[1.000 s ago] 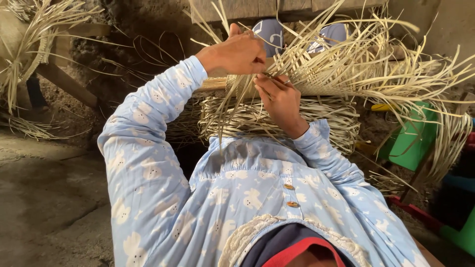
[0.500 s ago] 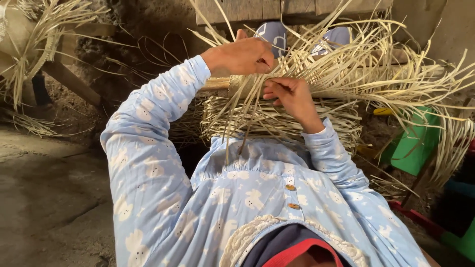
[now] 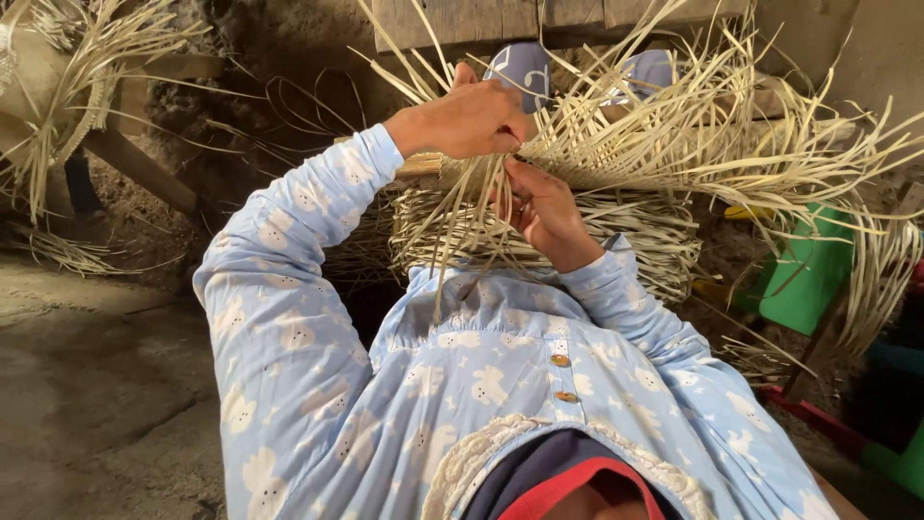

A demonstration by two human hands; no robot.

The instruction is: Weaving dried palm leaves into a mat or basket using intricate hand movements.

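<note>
The right hand has turned since half a second ago: it was lying knuckles-up across the pale dry reed strips, and now it sits lower, palm toward the wearer, its fingers curled around a few hanging strips at the near edge of the half-woven straw mat. The left hand has barely moved; it still presses down on the bundle from above, fingers bent and pinching strips just beside the right hand's fingertips. That shift reads as one strip passed under and the next being gathered, so the weave is advancing along this edge.

The mat rests over the lap, in front of the light blue patterned shirt, with loose strips fanning away to the right and far side.

No packages, labels or signs show. A green plastic stool stands at the right edge, and another straw bundle hangs at the upper left, above the earthen floor.
</note>
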